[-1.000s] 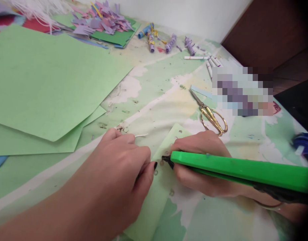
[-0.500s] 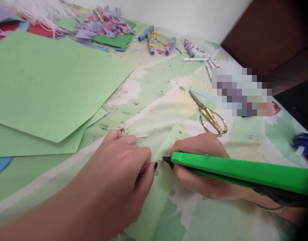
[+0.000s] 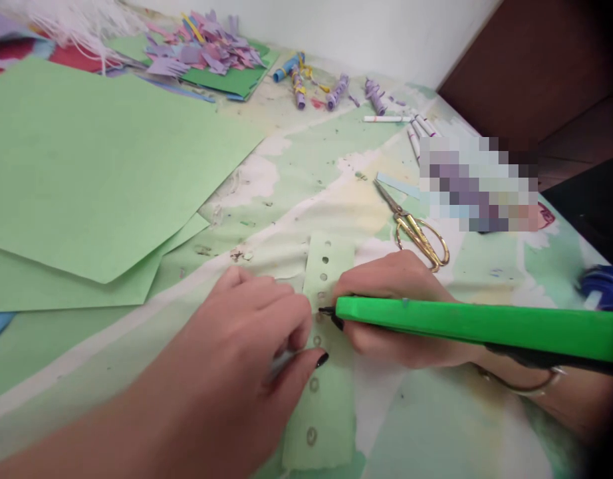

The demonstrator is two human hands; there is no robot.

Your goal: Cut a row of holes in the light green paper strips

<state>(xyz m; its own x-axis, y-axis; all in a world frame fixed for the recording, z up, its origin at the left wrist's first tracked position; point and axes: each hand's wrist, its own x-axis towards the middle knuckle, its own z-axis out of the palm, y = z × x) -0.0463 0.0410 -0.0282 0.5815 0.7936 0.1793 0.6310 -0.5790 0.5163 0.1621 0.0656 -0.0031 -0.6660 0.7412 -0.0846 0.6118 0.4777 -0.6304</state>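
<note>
Head view, read as a clock face: a narrow pale green strip [image 3: 339, 392] lies on the tablecloth [image 3: 281, 226] at six o'clock, its length running roughly from twelve to six. A row of dark, roundish marks [image 3: 314, 384] runs down it, some plainly ring-shaped. The right hand [image 3: 401, 283], at four o'clock, is clamped around a green pen [image 3: 461, 326], whose black tip points to nine and sits at one of the upper marks; whether it touches the paper, I cannot tell. The left hand [image 3: 261, 336] reaches in from eight o'clock, fingers curled and thumb [image 3: 301, 379] apart from the forefinger, its dark nail over the strip just below the tip. Whether that thumb presses or only hovers is unclear.

To do this marking well, as I judge it, the thumb should bear down lightly close to the tip, so the paper cannot slide or lift over the creases in the cloth. The right hand could rest its lower edge and draw with small finger moves, clear of any ink that may be wet. Spacing needs care: the marks toward six look farther apart than those toward twelve, though the camera's slant may explain some of that. The scissors [image 3: 411, 226] at three o'clock lie just beyond the right knuckles, so a wide swing that way would be unwise.
</note>
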